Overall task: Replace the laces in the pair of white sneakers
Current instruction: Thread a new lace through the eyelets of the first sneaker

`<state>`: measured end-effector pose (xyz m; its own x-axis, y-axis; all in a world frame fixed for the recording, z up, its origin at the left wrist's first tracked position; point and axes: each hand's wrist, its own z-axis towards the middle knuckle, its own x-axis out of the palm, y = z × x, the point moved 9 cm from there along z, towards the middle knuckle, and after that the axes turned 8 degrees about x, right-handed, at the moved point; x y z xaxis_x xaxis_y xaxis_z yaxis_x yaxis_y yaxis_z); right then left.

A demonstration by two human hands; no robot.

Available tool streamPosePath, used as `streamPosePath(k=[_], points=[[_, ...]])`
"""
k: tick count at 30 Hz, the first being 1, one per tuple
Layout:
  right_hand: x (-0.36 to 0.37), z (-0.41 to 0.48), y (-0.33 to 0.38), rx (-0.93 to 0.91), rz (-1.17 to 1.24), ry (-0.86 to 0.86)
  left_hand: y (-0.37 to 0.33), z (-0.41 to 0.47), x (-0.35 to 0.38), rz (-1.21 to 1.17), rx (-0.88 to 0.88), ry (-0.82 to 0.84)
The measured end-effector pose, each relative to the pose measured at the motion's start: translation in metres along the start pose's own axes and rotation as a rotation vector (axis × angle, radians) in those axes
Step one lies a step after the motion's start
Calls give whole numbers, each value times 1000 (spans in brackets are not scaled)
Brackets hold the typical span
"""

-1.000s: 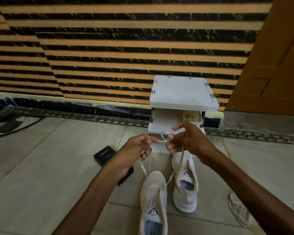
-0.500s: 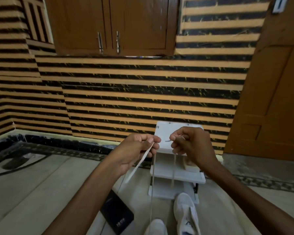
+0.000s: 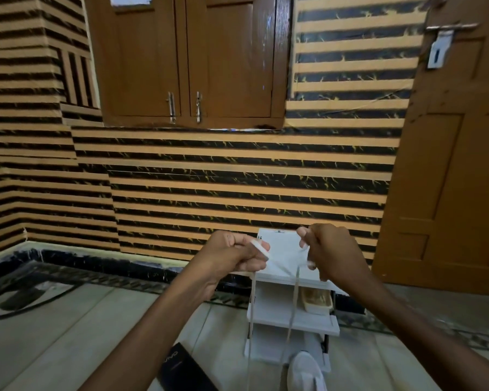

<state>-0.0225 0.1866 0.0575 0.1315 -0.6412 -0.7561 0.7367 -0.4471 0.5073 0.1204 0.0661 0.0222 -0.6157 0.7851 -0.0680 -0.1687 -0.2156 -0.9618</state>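
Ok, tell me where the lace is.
Head view, low centre: the lace hangs in two strands from the left hand and right hand, before the shelf.

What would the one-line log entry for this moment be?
state: lace held taut | left hand: grips one strand | right hand: grips other strand | sneaker: below hands

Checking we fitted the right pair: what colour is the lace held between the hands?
White; the lace shows best in the head view.
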Motion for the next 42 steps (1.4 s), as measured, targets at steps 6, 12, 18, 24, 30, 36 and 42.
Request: streamPosePath(k=[6,12,18,24,30,36,42], points=[[-14,6,20,-176,337,31,-31,9,-10,469,131,-132],[-17,20,20,44,953,230,-56,21,2,274,211,-111],[-26,30,39,138,1272,303,-70,30,6,56,250,-129],[-36,34,58,94,1189,343,-77,27,-1,35,329,-206],[-43,38,53,134,1045,163,-85,23,-11,-60,382,-272],[-34,35,56,195,1204,284,-85,22,-18,-79,390,-329],[-36,29,51,88,962,147,-75,21,-17,-62,347,-288]])
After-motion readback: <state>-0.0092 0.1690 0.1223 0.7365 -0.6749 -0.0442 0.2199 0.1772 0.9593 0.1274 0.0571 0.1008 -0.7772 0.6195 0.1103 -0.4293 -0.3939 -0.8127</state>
